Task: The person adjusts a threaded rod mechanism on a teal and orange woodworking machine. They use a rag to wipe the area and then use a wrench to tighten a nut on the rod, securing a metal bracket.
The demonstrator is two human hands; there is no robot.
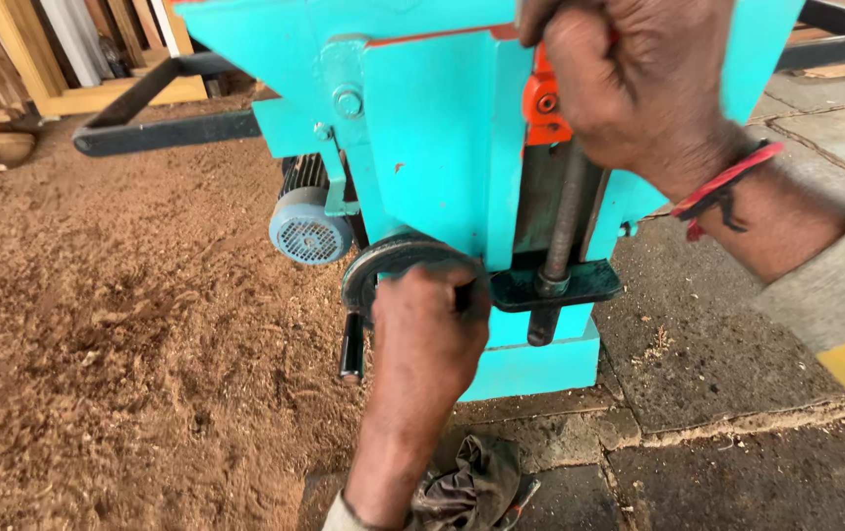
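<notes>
A turquoise woodworking machine (432, 147) stands in front of me. My left hand (430, 329) is closed on the dark round handwheel (383, 264) low on its side, with a black handle (351, 346) hanging below the wheel. My right hand (629, 84) grips the orange lever part (544, 103) near the machine's top. A red thread band (727, 182) is tied round my right wrist. A threaded vertical rod (565, 221) runs down from the orange part to a dark bracket (565, 285).
Thick sawdust (117, 334) covers the ground at left. A grey electric motor (306, 226) sits on the machine's left side. Stone paving (737, 364) lies at right. A crumpled dark rag (471, 482) lies near my left forearm. Wooden boards (39, 49) lean at back left.
</notes>
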